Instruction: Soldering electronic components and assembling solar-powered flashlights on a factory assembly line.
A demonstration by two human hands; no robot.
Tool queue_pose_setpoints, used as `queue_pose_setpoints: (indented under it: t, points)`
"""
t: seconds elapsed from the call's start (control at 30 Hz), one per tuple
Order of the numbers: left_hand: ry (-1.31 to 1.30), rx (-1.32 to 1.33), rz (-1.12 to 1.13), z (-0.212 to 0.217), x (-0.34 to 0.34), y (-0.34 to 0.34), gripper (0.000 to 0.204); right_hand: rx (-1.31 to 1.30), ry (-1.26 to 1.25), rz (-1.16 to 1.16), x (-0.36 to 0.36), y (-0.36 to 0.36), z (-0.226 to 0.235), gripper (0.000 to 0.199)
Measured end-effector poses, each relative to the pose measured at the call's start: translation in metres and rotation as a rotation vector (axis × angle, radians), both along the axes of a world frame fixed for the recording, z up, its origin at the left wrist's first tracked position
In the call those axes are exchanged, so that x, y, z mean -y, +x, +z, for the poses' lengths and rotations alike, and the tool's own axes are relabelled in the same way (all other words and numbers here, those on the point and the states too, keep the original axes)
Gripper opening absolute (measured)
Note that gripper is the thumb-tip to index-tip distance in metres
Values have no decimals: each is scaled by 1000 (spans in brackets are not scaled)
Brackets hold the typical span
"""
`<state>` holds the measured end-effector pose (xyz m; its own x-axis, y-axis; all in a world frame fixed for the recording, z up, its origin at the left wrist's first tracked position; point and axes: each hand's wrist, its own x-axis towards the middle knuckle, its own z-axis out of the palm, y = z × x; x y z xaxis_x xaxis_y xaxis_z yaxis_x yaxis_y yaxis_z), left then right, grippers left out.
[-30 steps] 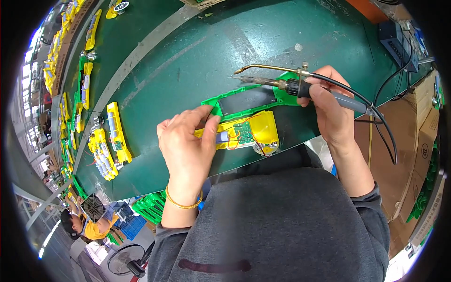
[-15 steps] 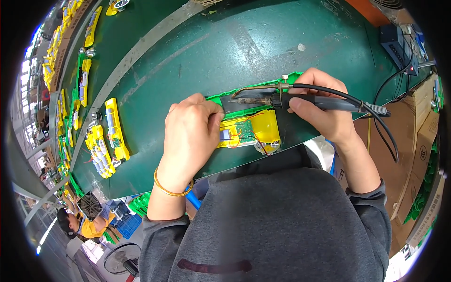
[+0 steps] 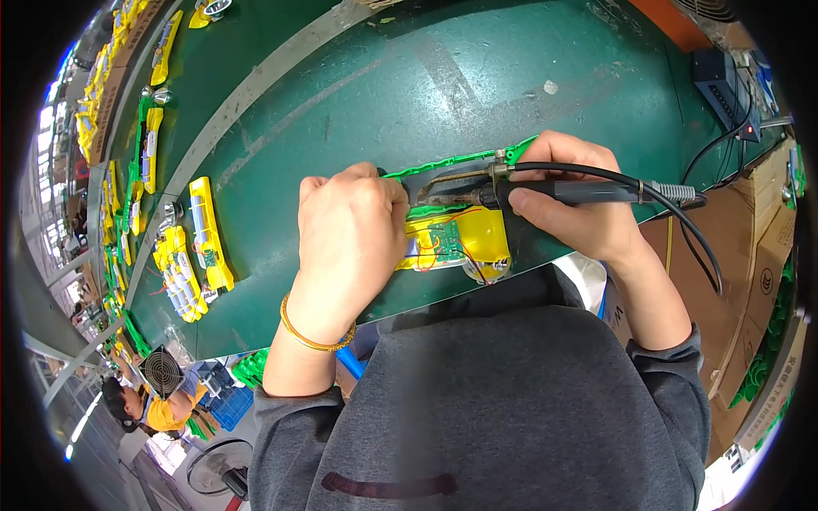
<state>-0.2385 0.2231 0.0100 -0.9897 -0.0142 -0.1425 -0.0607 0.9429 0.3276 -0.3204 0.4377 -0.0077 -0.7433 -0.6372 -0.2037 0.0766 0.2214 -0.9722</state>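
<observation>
My right hand (image 3: 579,200) is closed around a dark-handled soldering iron (image 3: 571,192) with a metal feed tube clamped along it and a black cable. Its tip lies over the green plastic casing half (image 3: 452,159), close to my left fingertips. My left hand (image 3: 351,226) is closed, knuckles up, on the left end of the green casing half; its fingertips are mostly hidden. Just nearer to me lies a yellow casing half (image 3: 486,234) with a green circuit board (image 3: 443,241), thin red wires and a round silver lamp head (image 3: 487,269), partly under my left hand.
More yellow casing halves with batteries (image 3: 204,234) lie left on the green table (image 3: 341,119). Farther left are rows of yellow and green parts (image 3: 152,149). A blue power box (image 3: 720,89) stands at the right, beside cardboard (image 3: 733,281). Another person (image 3: 162,409) sits lower left.
My right hand and the soldering iron have shifted slightly left and down, with the tip nearer my left fingers. The green casing half has shifted a little; my left hand has turned slightly.
</observation>
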Motion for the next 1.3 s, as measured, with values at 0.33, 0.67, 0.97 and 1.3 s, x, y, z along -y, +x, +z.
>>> queue_pose_setpoints:
  t: [0.33,0.67,0.97,1.3]
  points:
    - [-27,-9,-30,1,-3,-7,9,35,-45,-7,-2,-6,-1,13]
    - [-65,-15,-41,-2,-3,-9,9,53,2,1,-2,-8,-6,13]
    - [-78,9,-45,0,-5,-14,9,98,-102,-113,-10,-10,-4,10]
    - [-162,124,-28,0,-6,-17,5,84,-150,-329,-31,-2,-3,13]
